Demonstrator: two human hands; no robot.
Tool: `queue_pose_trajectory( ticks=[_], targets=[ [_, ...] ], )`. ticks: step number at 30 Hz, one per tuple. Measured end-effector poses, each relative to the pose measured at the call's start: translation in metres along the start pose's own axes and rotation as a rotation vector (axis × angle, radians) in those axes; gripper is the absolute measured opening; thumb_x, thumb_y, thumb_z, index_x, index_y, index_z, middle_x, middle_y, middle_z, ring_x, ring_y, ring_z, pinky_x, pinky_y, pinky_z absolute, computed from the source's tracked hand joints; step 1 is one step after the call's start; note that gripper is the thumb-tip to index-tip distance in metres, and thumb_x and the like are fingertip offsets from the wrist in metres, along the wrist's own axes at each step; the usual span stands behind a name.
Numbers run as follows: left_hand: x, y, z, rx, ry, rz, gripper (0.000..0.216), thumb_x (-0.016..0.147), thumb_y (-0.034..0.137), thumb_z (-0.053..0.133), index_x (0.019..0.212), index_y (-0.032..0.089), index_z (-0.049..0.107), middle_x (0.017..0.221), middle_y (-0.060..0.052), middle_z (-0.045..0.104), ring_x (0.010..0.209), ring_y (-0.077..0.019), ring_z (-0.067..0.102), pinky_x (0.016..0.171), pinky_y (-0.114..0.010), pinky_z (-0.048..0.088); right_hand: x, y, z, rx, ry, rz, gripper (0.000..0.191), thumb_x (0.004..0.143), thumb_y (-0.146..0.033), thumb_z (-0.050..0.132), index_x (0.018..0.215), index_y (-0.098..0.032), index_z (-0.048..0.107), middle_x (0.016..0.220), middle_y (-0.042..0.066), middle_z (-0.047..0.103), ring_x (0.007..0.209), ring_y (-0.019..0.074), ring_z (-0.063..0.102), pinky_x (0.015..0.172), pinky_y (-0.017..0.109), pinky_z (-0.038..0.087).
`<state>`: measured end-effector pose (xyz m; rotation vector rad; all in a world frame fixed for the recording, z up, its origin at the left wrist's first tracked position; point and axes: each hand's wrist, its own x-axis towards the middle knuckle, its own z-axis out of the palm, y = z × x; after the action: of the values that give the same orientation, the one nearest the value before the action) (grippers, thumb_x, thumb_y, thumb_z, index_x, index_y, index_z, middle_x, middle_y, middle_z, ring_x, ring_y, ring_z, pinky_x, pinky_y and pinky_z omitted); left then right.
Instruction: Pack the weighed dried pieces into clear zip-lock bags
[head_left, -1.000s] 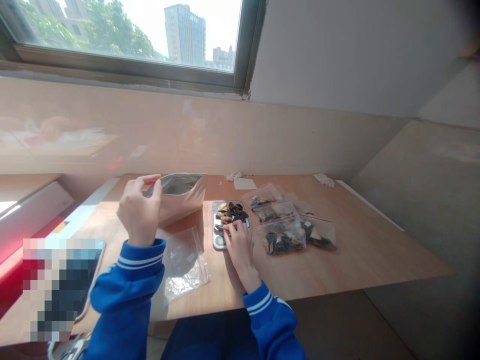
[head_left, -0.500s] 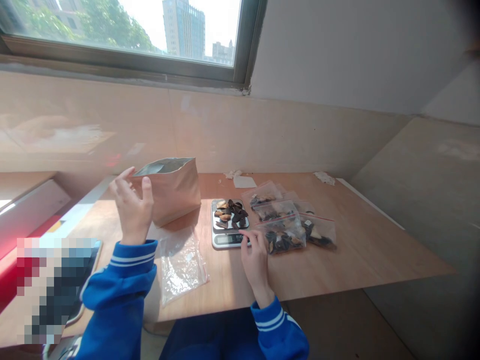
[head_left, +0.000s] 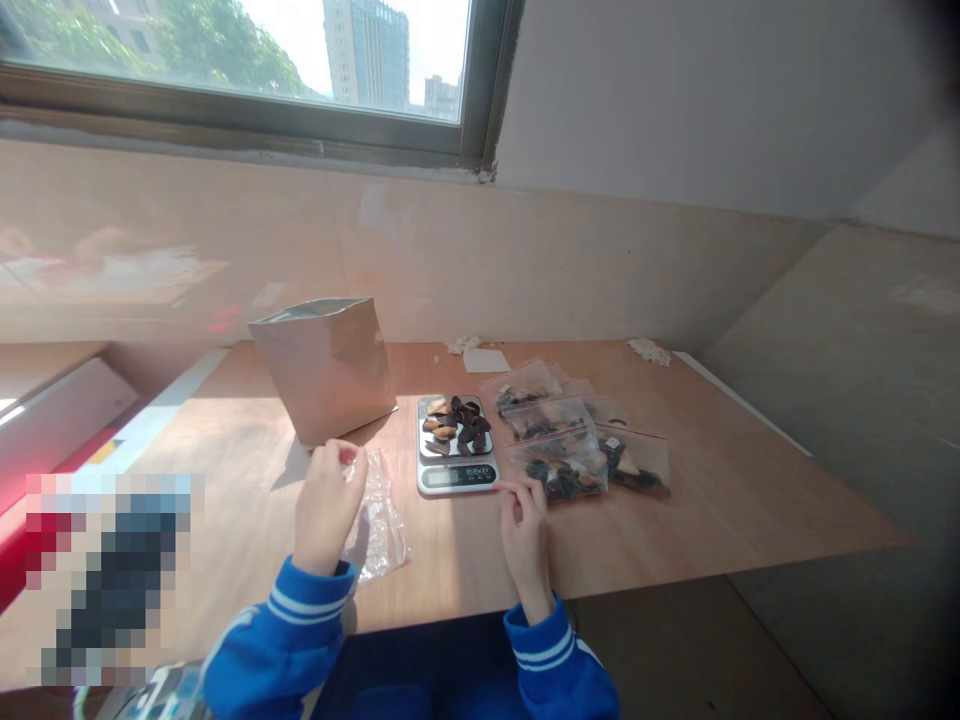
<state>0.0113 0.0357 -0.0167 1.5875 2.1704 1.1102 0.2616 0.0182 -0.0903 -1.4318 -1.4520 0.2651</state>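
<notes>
The empty clear bag (head_left: 377,515) lies flat on the table (head_left: 712,500) just left of the kitchen scale (head_left: 456,447), its long axis running from the person toward the paper pouch (head_left: 326,365) behind it, and its mouth seems to point that way too, though glare makes this hard to tell. The left hand (head_left: 326,500) is pinched closed on the bag's far edge, while the right hand (head_left: 525,520) rests half curled and holding nothing just right of the scale, beside the filled bags (head_left: 577,450). A careless lift of the limp bag could swing it into the scale and knock off the dark pieces (head_left: 454,425) heaped there.
</notes>
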Motion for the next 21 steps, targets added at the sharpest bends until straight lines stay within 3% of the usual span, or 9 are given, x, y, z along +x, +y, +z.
queue_pose_trajectory(
  ticks=[2,3,8,12,16,21],
  targets=[
    [-0.017,-0.005,0.017,0.060,-0.208,-0.074,0.030,0.086,0.046,0.046,0.073,0.020,0.052,0.073,-0.004,0.056,0.067,-0.0214,0.058,0.062,-0.035,0.045,-0.001,-0.001,-0.001,0.003,-0.005,0.011,0.026,0.090,-0.015,0.040,0.088,-0.020,0.066,0.093,0.008,0.057,0.091,0.0216,0.058,0.084,0.038,0.048],
    [-0.024,-0.006,0.023,0.108,-0.231,-0.053,0.032,0.087,0.046,0.045,0.068,0.021,0.050,0.069,-0.004,0.055,0.067,-0.0215,0.057,0.062,-0.035,0.044,-0.001,-0.002,-0.001,0.007,-0.008,0.015,0.026,0.090,-0.015,0.040,0.088,-0.020,0.065,0.093,0.008,0.057,0.091,0.0214,0.058,0.084,0.037,0.048],
    [-0.041,-0.003,0.039,0.406,-0.215,0.090,0.030,0.085,0.045,0.050,0.066,0.020,0.049,0.078,-0.010,0.057,0.078,-0.0270,0.057,0.067,-0.039,0.042,-0.001,-0.005,-0.001,0.028,-0.010,0.021,0.026,0.089,-0.014,0.040,0.086,-0.021,0.065,0.091,0.007,0.057,0.090,0.0209,0.059,0.085,0.037,0.048],
    [-0.039,-0.006,0.040,0.535,-0.224,0.168,0.018,0.085,0.026,0.046,0.071,0.018,0.054,0.081,-0.011,0.058,0.083,-0.0285,0.057,0.070,-0.038,0.040,0.000,-0.003,-0.002,0.036,-0.009,0.018,0.027,0.089,-0.014,0.039,0.085,-0.021,0.065,0.091,0.007,0.057,0.089,0.0209,0.059,0.083,0.036,0.049],
    [-0.036,-0.012,0.040,0.357,-0.239,0.206,0.023,0.087,0.021,0.042,0.066,0.020,0.051,0.071,-0.007,0.054,0.074,-0.0241,0.056,0.066,-0.035,0.039,-0.001,-0.012,-0.002,0.051,-0.062,-0.028,0.026,0.090,-0.015,0.039,0.090,-0.020,0.065,0.092,0.007,0.059,0.087,0.0203,0.059,0.078,0.034,0.050],
    [-0.048,-0.003,0.037,-0.035,-0.173,0.281,0.030,0.092,0.031,0.037,0.064,0.022,0.043,0.064,-0.001,0.049,0.062,-0.0174,0.050,0.061,-0.031,0.042,-0.011,-0.057,0.009,0.174,-0.334,-0.031,0.019,0.093,-0.027,0.044,0.096,-0.019,0.061,0.081,0.003,0.062,0.066,0.0148,0.056,0.061,0.026,0.047]
  ],
)
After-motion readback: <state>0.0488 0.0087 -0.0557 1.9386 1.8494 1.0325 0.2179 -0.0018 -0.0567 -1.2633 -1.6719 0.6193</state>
